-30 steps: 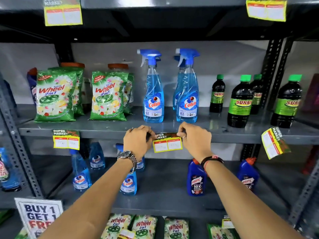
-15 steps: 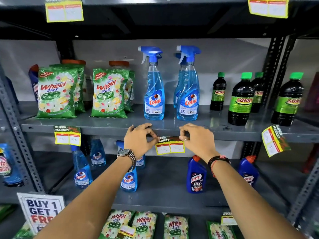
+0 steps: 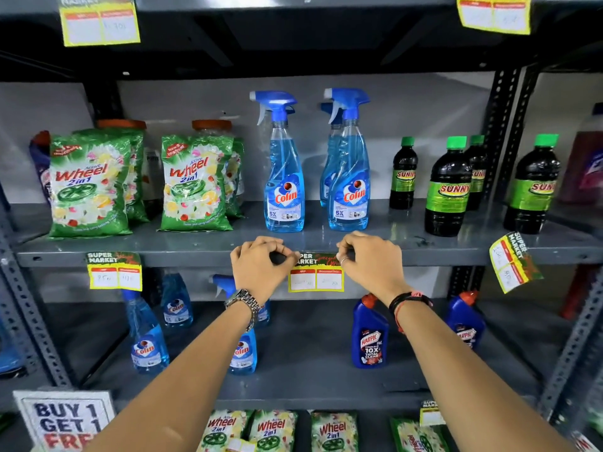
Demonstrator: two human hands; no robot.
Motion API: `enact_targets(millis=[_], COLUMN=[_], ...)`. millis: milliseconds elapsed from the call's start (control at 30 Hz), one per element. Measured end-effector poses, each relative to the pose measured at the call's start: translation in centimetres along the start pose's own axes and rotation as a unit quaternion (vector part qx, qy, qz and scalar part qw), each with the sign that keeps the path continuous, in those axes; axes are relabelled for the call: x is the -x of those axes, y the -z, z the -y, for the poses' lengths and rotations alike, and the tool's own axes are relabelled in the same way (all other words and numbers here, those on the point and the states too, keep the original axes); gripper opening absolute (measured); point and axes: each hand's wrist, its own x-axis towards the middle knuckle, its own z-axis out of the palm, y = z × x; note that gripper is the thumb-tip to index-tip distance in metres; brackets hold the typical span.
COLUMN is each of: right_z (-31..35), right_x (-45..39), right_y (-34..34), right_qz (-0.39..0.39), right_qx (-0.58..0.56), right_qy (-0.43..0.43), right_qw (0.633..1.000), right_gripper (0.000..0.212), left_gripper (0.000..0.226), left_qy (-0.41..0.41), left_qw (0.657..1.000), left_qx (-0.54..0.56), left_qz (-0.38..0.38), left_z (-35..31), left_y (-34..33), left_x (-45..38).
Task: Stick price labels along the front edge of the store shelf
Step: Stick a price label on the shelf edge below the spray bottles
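Nearest to us, at the bottom edge, a "BUY 1 GET 1" sign (image 3: 63, 422) stands at the lower left, with green Wheel packets (image 3: 272, 430) lying to its right. Above them our two bare forearms reach up and forward. Behind the forearms, on the lower shelf, stand blue Colin spray bottles (image 3: 146, 337) and dark blue Harpic bottles (image 3: 370, 334); our left wrist, with its metal watch (image 3: 243, 303), covers part of one spray bottle.

Our left hand (image 3: 259, 269) is curled, knuckles up, its fingertips pinched on the upper left corner of the price label (image 3: 316, 272). Our right hand (image 3: 372, 264) mirrors it, pinched on the upper right corner. The label sits between the two hands, its dark top strip against the front edge of the grey shelf (image 3: 195, 254) and its yellow part hanging below.

A stuck label (image 3: 114, 270) sits farther left on that edge, and a crooked label (image 3: 512, 262) tilts at the right. On the shelf beyond stand Wheel bags (image 3: 88, 184), two tall Colin sprayers (image 3: 284, 171) directly above the hands, and dark Sunny bottles (image 3: 448, 187).
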Motion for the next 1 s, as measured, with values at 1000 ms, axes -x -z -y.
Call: enact_targets(millis=[1000], right_z=[1.7], right_x=[-0.7], right_y=[-2.2], right_qz=[-0.112], right_qx=[0.025], right_qy=[-0.073], right_qw=[0.991], right_gripper=[0.015], left_gripper=[0.038], left_qy=[-0.052], left_qw=[0.997], left_qx=[0.042], left_qz=[-0.049], left_z=[1.7], left_y=[-1.6], left_x=[-1.2])
